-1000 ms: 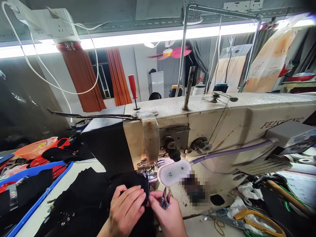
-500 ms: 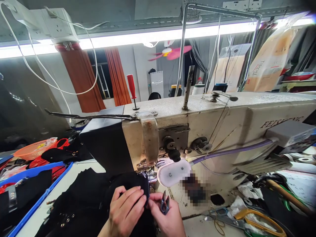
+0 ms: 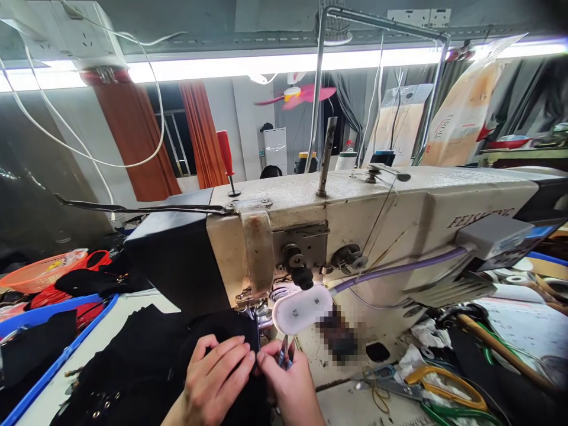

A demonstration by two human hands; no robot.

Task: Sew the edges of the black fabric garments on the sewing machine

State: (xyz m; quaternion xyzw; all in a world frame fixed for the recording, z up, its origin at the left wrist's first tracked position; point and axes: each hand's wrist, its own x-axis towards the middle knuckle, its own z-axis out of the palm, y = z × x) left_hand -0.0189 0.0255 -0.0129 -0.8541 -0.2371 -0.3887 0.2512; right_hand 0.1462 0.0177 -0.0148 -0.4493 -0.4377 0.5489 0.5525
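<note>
My left hand (image 3: 217,378) rests over a black garment piece (image 3: 133,367), fingers bent together at its right edge, the thumb hidden. Close beside it, my right hand (image 3: 288,378) pinches at the same edge with thumb and forefinger. A pair of thread snips (image 3: 286,354) is tucked in that right hand, blades pointing up. Just beyond the fingertips is the needle area (image 3: 261,313) of a sewing machine (image 3: 377,207), with the fabric running up to it. The needle itself is too small to make out. A white lamp (image 3: 302,310) lights this spot.
Yellow-handled scissors (image 3: 448,384) and a wooden-handled tool (image 3: 501,343) lie among clutter on the right. A blue bin (image 3: 84,343) with black pieces and an orange basket (image 3: 39,269) stand left. A red screwdriver (image 3: 225,154) stands upright on the machine head.
The view has shifted slightly, so everything sits further left in it. The snips' blades have turned a little in my right hand. Both hands stay at the fabric edge.
</note>
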